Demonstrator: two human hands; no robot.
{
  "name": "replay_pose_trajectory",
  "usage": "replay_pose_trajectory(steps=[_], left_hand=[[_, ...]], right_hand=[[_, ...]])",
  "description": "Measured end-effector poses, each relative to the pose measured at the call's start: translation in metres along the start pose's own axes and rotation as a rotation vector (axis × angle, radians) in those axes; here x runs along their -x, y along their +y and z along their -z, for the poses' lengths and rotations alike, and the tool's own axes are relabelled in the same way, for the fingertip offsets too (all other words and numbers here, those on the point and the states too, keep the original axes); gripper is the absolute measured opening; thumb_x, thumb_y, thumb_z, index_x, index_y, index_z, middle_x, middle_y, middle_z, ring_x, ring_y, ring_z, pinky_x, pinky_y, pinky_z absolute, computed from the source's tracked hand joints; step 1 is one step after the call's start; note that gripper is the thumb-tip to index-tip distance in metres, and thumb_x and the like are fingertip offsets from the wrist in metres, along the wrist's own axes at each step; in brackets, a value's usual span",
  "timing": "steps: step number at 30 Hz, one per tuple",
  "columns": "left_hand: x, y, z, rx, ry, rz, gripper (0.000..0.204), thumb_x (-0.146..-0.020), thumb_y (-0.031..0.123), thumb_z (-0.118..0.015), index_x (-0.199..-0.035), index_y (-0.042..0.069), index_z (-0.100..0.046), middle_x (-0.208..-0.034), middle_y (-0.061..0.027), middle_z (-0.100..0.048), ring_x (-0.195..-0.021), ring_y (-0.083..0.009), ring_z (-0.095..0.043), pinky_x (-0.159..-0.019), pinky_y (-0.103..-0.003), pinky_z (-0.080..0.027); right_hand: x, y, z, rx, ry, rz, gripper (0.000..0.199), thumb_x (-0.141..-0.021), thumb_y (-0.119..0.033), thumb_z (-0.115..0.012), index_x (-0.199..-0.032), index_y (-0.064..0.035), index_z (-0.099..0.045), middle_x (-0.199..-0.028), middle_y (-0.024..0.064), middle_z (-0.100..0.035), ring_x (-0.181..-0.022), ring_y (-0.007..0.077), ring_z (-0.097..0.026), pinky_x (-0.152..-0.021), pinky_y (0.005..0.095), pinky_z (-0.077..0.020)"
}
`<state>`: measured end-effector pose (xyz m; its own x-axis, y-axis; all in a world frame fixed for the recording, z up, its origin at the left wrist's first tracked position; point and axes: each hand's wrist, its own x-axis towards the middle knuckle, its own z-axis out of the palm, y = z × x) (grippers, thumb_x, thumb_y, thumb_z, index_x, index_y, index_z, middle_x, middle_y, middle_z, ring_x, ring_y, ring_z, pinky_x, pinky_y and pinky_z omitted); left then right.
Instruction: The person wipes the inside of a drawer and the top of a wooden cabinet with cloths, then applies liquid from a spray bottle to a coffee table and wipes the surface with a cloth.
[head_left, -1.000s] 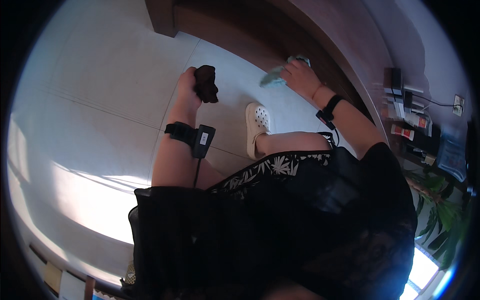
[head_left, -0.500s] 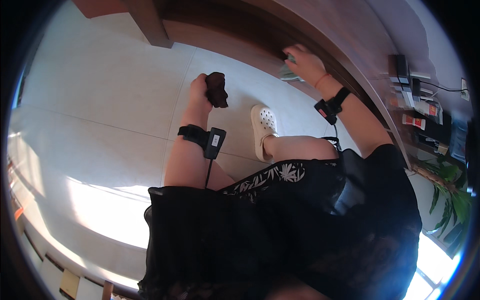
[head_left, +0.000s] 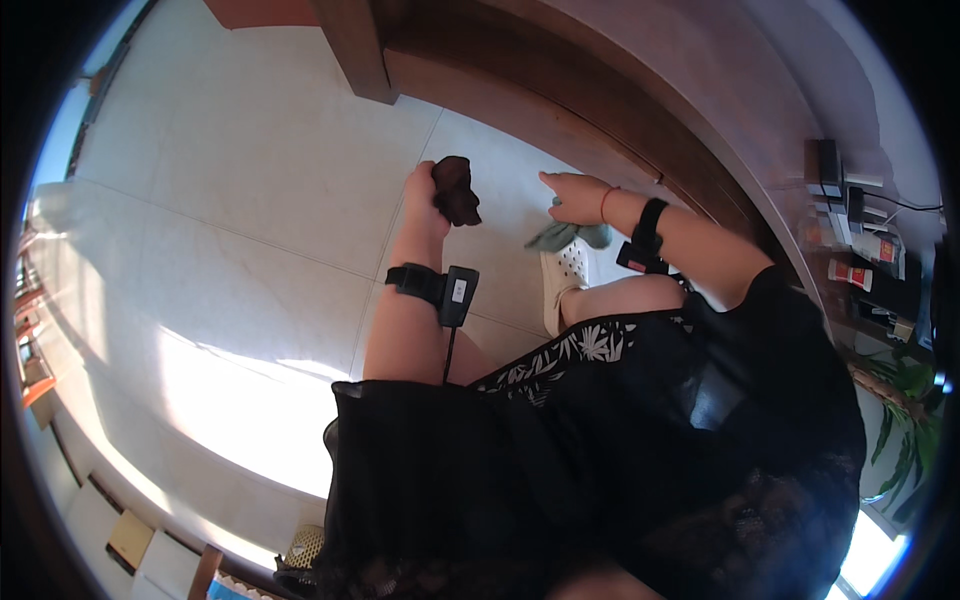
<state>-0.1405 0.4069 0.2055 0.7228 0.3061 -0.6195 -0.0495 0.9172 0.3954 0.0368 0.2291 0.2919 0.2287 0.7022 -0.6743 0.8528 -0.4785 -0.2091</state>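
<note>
My left hand (head_left: 426, 197) is closed on a crumpled dark brown cloth (head_left: 457, 192), held up over the pale floor tiles. The cloth bunches out on the right side of the fist and hides most of the fingers. To its right, my right hand (head_left: 580, 197) grips a grey-green cloth (head_left: 552, 238), whose ends hang out below the fingers. One finger of that hand points left. Beneath the green cloth, a cream clog (head_left: 553, 295) with holes is on my foot, partly covered by the cloth. Each wrist wears a black strapped device.
A long dark wooden furniture piece (head_left: 560, 110) with a leg (head_left: 360, 60) curves across the top. At right are a shelf of small boxes and packets (head_left: 865, 260) and a green plant (head_left: 905, 430). Sunlight falls on the floor tiles (head_left: 240, 400) at left.
My right hand has moved away from the wooden furniture, down and left over the clog, bringing the green cloth along. My left hand still holds the brown cloth. The view has shifted slightly.
</note>
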Motion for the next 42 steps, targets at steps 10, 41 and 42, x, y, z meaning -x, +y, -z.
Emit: replay_pose_trajectory(steps=[10,41,42], left_hand=[[0.007,0.007,-0.002,0.024,-0.069,-0.063,0.035,-0.091,0.031,-0.040,-0.096,0.001,-0.058,-0.077,-0.0123,-0.061,-0.062,-0.0305,-0.061,-0.051,-0.041,-0.050],[0.012,0.002,-0.020,-0.390,0.080,-0.090,0.054,-0.081,0.046,-0.070,-0.102,-0.002,-0.057,-0.080,-0.0061,-0.062,-0.062,-0.0150,-0.059,-0.054,-0.031,-0.049],[0.008,-0.001,-0.011,-0.488,0.107,-0.092,0.058,-0.081,0.048,-0.070,-0.104,-0.004,-0.055,-0.082,-0.0084,-0.063,-0.062,-0.0155,-0.060,-0.055,-0.029,-0.050]], right_hand=[[-0.031,0.004,0.071,-0.045,0.537,-0.135,0.051,-0.079,-0.024,-0.058,-0.126,-0.0031,-0.052,-0.122,0.0222,-0.051,-0.108,0.0378,-0.056,-0.095,0.0400,-0.0452],[-0.021,-0.020,0.076,-0.557,-0.303,0.052,0.029,-0.080,-0.019,-0.059,-0.106,-0.0069,-0.065,-0.102,0.0041,-0.062,-0.093,0.0130,-0.056,-0.085,0.0261,-0.0447],[-0.024,-0.024,0.085,-0.551,-0.308,0.063,0.029,-0.080,-0.019,-0.059,-0.106,-0.0069,-0.065,-0.102,0.0041,-0.062,-0.093,0.0130,-0.056,-0.085,0.0261,-0.0447]])
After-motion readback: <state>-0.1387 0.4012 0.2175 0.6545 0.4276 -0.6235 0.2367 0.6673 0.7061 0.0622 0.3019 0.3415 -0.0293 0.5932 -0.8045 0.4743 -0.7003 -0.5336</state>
